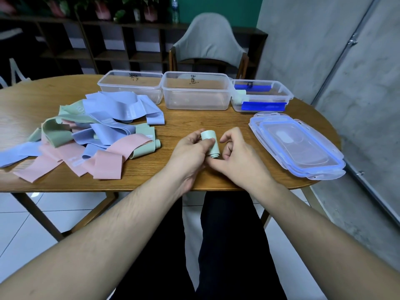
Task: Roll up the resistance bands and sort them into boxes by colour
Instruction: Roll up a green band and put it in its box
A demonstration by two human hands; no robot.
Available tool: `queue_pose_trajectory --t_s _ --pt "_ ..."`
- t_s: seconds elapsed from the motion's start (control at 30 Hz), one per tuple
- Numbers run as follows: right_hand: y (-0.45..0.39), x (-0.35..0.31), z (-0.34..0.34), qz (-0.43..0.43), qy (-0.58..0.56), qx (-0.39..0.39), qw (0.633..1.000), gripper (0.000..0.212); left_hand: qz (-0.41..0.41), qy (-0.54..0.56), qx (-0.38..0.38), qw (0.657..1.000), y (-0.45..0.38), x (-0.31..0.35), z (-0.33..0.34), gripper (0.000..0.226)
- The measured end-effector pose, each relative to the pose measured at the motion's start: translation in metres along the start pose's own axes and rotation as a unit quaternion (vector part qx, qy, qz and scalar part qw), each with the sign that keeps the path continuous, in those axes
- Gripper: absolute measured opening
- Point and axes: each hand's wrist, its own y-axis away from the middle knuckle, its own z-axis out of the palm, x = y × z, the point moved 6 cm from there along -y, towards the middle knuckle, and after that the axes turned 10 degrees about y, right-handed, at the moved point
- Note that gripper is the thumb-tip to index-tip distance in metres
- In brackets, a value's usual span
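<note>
Two bare forearms reach in from the bottom edge and meet over the near edge of the wooden table [194,118], where the left hand [190,152] curls its fingers and thumb round a rolled green band [209,141], held tilted just above the tabletop. The right hand [238,154] sits beside it, fingers loosely bent, its thumb tip touching the lower end of the roll. Loose bands [91,135] lie heaped at left; three clear boxes [195,92] stand behind.

L hand [190,150] grips green roll [209,144]; R hand [236,156] touches roll end
</note>
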Motion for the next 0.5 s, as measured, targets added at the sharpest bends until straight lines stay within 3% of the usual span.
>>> queue_pose_trajectory --t_s 0.17,0.33,0.5 --pt "-0.002 -0.007 -0.009 -0.041 -0.011 -0.011 0.999 0.091 0.028 -0.079 0.001 0.996 0.001 0.008 0.000 0.048" --pt "-0.012 -0.009 -0.018 -0.036 -0.002 -0.040 0.999 0.066 0.002 -0.109 -0.038 0.993 0.006 0.016 0.015 0.044" --pt "-0.017 -0.011 -0.043 -0.031 -0.014 -0.001 0.999 0.060 0.004 -0.109 -0.054 0.993 0.006 0.029 0.036 0.030"
